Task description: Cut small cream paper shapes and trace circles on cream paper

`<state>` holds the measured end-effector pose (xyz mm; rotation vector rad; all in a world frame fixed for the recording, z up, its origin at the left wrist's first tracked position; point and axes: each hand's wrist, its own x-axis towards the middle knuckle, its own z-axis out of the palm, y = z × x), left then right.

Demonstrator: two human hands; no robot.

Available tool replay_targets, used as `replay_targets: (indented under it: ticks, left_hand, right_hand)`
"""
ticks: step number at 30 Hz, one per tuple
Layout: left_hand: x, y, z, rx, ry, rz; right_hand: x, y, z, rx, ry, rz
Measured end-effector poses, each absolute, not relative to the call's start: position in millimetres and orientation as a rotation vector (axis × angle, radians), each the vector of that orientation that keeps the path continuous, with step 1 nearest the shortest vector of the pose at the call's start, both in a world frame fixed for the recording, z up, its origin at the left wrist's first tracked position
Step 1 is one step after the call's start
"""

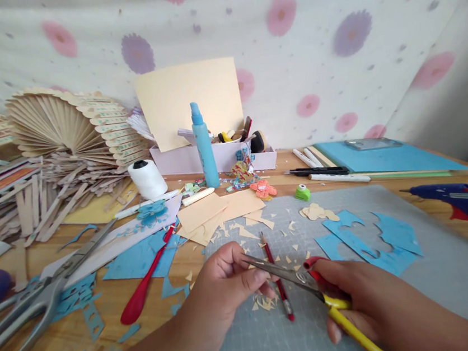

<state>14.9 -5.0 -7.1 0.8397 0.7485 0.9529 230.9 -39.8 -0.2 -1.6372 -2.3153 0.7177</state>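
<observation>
My right hand (372, 295) grips a pair of scissors (290, 273) with red and yellow handles. Their narrow metal blades point left and reach the fingertips of my left hand (220, 298). Thumb and forefinger of the left hand are pinched together at the blade tips; whatever they hold is too small and too hidden to make out. Under the blades a dark red pencil (285, 299) lies slantwise on the grey cutting mat (349, 346). Small cream paper scraps (259, 303) are scattered around the pencil and below the left fingers.
Blue paper offcuts (397, 242) and a green punch (302, 192) lie behind. At right is a blue glue gun (460, 197). Large metal shears (49, 292), a red spoon-shaped tool (139, 300), a thread spool (148, 180) and an upright blue bottle (205, 150) occupy the left and middle.
</observation>
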Motion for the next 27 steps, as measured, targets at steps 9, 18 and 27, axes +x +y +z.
replay_targets:
  ticks: [9,18,27]
  left_hand:
    - [14.9,-6.0,-7.5,0.891,0.740,0.939]
    - [14.1,-4.1,-10.5,0.909,0.752,0.967]
    - [15.8,-4.2,-12.3,0.939,0.791,0.955]
  right_hand:
    - [233.2,-35.8,2.4,-1.763,-2.340,0.722]
    - [238.8,-46.9,9.5,-1.569,-2.394,0.749]
    - [235.2,-42.2,6.4,-1.477,-2.344,0.909]
